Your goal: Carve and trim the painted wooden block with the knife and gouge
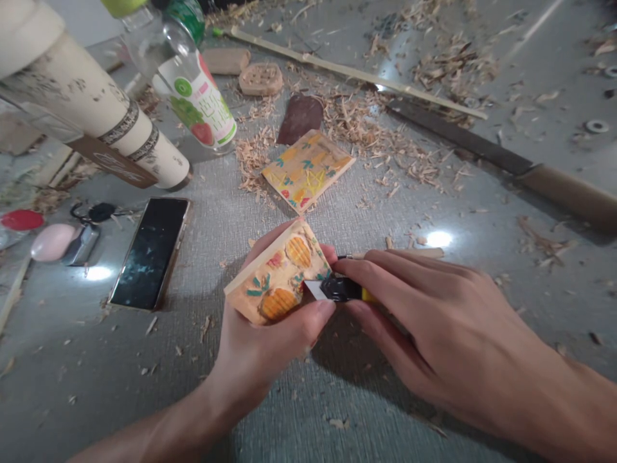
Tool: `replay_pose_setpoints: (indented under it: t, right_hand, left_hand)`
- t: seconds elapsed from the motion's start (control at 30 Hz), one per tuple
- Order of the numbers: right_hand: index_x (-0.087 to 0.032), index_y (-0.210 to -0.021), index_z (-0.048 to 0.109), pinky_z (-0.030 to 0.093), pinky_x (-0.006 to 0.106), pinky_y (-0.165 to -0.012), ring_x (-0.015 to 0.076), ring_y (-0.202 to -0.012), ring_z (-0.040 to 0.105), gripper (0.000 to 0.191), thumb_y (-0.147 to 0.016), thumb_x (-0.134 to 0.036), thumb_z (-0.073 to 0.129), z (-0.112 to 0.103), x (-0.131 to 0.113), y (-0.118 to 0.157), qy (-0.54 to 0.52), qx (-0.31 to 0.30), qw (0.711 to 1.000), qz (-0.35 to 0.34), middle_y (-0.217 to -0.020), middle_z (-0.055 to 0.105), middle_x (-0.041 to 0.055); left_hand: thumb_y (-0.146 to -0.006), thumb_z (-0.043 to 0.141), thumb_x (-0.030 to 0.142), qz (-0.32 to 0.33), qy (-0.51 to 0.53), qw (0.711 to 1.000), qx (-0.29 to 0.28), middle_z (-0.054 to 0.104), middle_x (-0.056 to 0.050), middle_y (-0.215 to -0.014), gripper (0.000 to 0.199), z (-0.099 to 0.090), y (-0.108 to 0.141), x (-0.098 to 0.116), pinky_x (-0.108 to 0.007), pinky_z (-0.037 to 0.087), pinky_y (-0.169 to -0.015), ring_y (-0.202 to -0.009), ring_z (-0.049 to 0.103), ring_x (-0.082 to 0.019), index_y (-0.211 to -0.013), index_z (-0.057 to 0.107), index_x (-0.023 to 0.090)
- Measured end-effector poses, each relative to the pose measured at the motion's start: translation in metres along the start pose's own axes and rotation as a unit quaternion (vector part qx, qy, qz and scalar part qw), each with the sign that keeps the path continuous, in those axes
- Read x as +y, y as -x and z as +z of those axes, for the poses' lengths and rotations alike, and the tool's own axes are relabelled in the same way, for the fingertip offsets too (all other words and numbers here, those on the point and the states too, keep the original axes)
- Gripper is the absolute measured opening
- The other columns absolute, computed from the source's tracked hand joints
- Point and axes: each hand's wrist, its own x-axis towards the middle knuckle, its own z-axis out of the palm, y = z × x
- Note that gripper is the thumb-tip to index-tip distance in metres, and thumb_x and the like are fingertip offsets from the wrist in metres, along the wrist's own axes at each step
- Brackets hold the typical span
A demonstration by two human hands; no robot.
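Observation:
Tilted up in my left hand [270,341] is a small wooden block [284,276], carved and painted with orange pineapple-like fruits and green leaves. My left fingers wrap behind it and the thumb lies along its near edge. My right hand [419,308] is closed round a utility knife [342,289] with a black head and a bit of yellow handle. Its blade tip meets the painted face between the two fruits, close to my left thumb. Beyond the block lies a flat painted wooden piece [311,170] with yellow and green marks. A thin light wooden stick [419,253] lies behind my right hand.
Left of my hands are a phone [150,254], a pink egg-shaped thing [53,242] and keys [101,212]. A tumbler [87,96] and a clear bottle [193,90] stand behind. A long dark blade with a handle [573,193] lies right. Wood shavings [366,135] are scattered about.

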Motion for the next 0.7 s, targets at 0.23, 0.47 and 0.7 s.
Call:
replay_pose_setpoints:
  t: [0.23, 0.47, 0.7]
  right_hand:
    - [-0.009, -0.128, 0.078, 0.064, 0.045, -0.060, 0.0287, -0.079, 0.085, 0.033, -0.120, -0.026, 0.050, -0.001, -0.006, 0.002, 0.008, 0.006, 1.000, 0.018, -0.109, 0.089, 0.0136]
    - [-0.010, -0.138, 0.075, 0.065, 0.041, -0.058, 0.0266, -0.080, 0.087, 0.035, -0.121, -0.025, 0.048, -0.001, -0.010, 0.003, 0.001, 0.019, 0.999, 0.029, -0.116, 0.090, 0.0145]
    - [-0.015, -0.138, 0.076, 0.067, 0.035, -0.065, 0.0242, -0.083, 0.087, 0.035, -0.122, -0.024, 0.046, 0.006, -0.013, 0.004, -0.004, 0.022, 0.999, 0.047, -0.115, 0.090, 0.0141]
  left_hand:
    - [-0.081, 0.103, 0.012, -0.007, 0.005, 1.000, 0.026, 0.090, 0.000, -0.130, 0.098, 0.002, 0.005, -0.004, -0.026, 0.073, -0.094, -0.115, 0.089, -0.024, -0.166, 0.063, 0.039]
    - [-0.077, 0.102, 0.003, 0.001, -0.001, 0.999, 0.046, 0.090, 0.003, -0.130, 0.097, 0.005, 0.007, -0.005, -0.027, 0.074, -0.095, -0.113, 0.089, -0.021, -0.160, 0.068, 0.040]
    - [-0.076, 0.105, 0.009, -0.001, 0.002, 0.998, 0.070, 0.091, 0.004, -0.110, 0.050, 0.007, 0.008, -0.008, -0.035, 0.076, -0.100, -0.112, 0.090, -0.025, -0.116, 0.084, 0.031]
